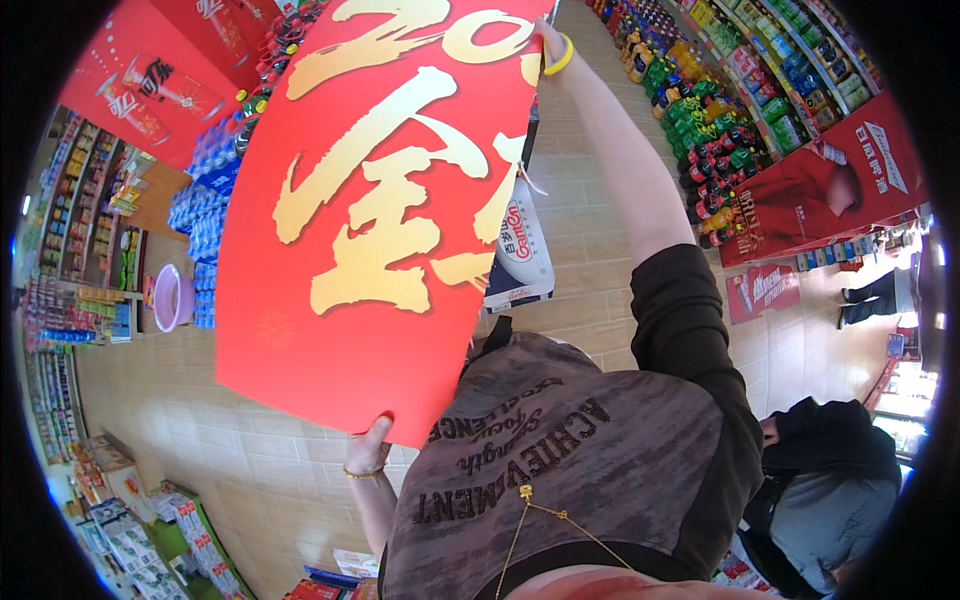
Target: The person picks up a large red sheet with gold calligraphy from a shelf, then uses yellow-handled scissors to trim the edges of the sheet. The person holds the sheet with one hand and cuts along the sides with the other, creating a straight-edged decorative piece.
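A large red printed board (270, 322) with gold brush-style characters spans the space before me, tilted, its top running out of view. My left hand (369, 448) holds its bottom edge, thumb on the printed face and fingers behind. At the upper right edge, my right hand (553, 46), with a yellow band at the wrist, grips the board; its fingertips are mostly hidden. Partly covered by the board, a Ganten carton (523, 255) stands below its right edge. A thin pale strip (531, 180) sticks out beside the carton.
Stacked wrapped water bottles (201, 225) and a lilac plastic basin (174, 298) are on the left. Rows of soft drink bottles (690, 120) and a red Budweiser display (817, 187) line the right. One person (825, 480) is close at lower right; another person (874, 296) stands farther off.
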Demonstrator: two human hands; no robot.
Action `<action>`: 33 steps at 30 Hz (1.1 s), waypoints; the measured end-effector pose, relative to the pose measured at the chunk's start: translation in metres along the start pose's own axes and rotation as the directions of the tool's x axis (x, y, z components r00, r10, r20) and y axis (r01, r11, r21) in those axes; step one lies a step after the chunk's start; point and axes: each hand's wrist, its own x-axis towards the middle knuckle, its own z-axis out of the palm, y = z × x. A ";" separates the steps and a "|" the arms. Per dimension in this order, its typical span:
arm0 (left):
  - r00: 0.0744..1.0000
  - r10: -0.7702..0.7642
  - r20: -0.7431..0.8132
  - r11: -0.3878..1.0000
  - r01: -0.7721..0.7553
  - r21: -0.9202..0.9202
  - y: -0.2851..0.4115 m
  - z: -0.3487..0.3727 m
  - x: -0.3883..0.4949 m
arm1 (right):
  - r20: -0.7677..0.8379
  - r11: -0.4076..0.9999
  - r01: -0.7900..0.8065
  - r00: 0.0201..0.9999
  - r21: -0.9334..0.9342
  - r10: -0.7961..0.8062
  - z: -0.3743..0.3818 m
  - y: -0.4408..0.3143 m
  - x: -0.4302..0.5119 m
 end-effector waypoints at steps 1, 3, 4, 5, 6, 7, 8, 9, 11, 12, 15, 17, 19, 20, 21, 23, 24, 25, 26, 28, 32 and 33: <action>1.000 0.004 -0.006 1.000 -0.003 0.026 0.002 -0.004 0.001 | 0.016 0.999 -0.032 0.999 -0.028 0.033 0.003 -0.013 -0.010; 1.000 0.026 -0.005 0.998 -0.026 0.059 0.002 -0.010 0.003 | 0.021 0.993 -0.084 0.996 -0.087 0.086 0.002 -0.023 -0.013; 0.999 0.045 0.003 0.997 -0.045 0.067 -0.001 -0.013 0.005 | 0.010 0.988 -0.105 0.994 -0.111 0.107 0.000 -0.024 -0.011; 0.998 0.064 0.011 0.995 -0.064 0.075 -0.003 -0.016 0.006 | -0.006 0.984 -0.122 0.993 -0.131 0.122 -0.003 -0.024 -0.008; 0.998 0.067 -0.003 0.993 -0.067 0.099 -0.004 -0.019 0.006 | -0.030 0.980 -0.135 0.991 -0.147 0.132 -0.004 -0.024 -0.007; 0.997 0.072 -0.016 0.990 -0.069 0.123 -0.005 -0.021 0.005 | -0.065 0.978 -0.139 0.989 -0.156 0.131 -0.005 -0.024 -0.007; 0.997 0.077 -0.030 0.987 -0.072 0.146 -0.006 -0.024 0.004 | -0.108 0.976 -0.144 0.986 -0.162 0.127 -0.005 -0.023 -0.010; 0.997 0.071 -0.037 0.987 -0.065 0.145 -0.005 -0.023 0.005 | -0.160 0.976 -0.146 0.980 -0.162 0.120 -0.003 -0.025 -0.013; 0.997 0.061 -0.051 0.988 -0.053 0.142 -0.002 -0.022 0.004 | -0.157 0.980 -0.084 0.986 -0.178 0.056 0.000 -0.025 -0.023; 0.997 0.053 -0.056 0.992 -0.046 0.121 -0.001 -0.019 0.004 | -0.058 0.972 0.031 0.997 -0.233 -0.046 -0.003 -0.023 -0.029; 0.998 0.029 -0.060 0.996 -0.024 0.083 0.003 -0.013 0.005 | 0.027 0.978 -0.106 0.993 -0.178 0.112 -0.025 -0.016 -0.004; 0.998 0.024 -0.050 0.996 -0.020 0.085 0.003 -0.016 0.006 | 0.096 0.952 0.003 0.995 -0.307 0.029 -0.039 -0.009 0.003; 0.999 0.017 -0.043 0.995 -0.013 0.101 0.001 -0.022 0.007 | 0.156 0.930 0.084 0.987 -0.357 -0.030 -0.046 -0.007 0.005; 0.999 0.014 -0.039 0.994 -0.009 0.109 0.001 -0.025 0.007 | 0.137 0.934 0.065 0.990 -0.352 -0.018 -0.050 -0.006 0.005; 0.999 0.022 -0.029 0.993 -0.019 0.117 -0.001 -0.027 0.007 | 0.103 0.937 0.044 0.995 -0.346 -0.008 -0.037 -0.011 -0.009; 0.999 0.035 -0.004 0.990 -0.034 0.139 -0.002 -0.030 0.006 | 0.050 0.948 0.006 0.999 -0.319 0.010 -0.018 -0.019 -0.027; 0.999 0.044 -0.002 0.988 -0.043 0.148 -0.002 -0.031 0.006 | 0.029 0.955 -0.010 0.999 -0.298 0.020 -0.015 -0.020 -0.029; 0.999 0.054 0.000 0.986 -0.053 0.156 -0.002 -0.032 0.006 | 0.009 0.961 -0.026 1.000 -0.277 0.030 -0.015 -0.021 -0.031; 0.998 0.063 0.001 0.985 -0.063 0.164 -0.002 -0.032 0.006 | 0.039 0.940 0.057 0.998 -0.337 -0.046 -0.021 -0.017 -0.025; 0.993 0.115 0.015 0.980 -0.116 0.159 0.001 -0.019 0.008 | 0.114 0.868 0.220 0.975 -0.444 -0.189 -0.029 -0.013 -0.014; 0.995 0.101 -0.007 0.991 -0.100 0.090 0.000 -0.015 0.006 | -0.088 0.972 0.064 0.992 -0.226 -0.086 -0.014 -0.018 -0.015; 0.998 0.068 0.002 0.995 -0.068 0.068 0.001 -0.016 0.005 | -0.119 0.970 0.063 0.989 -0.234 -0.093 -0.016 -0.016 -0.010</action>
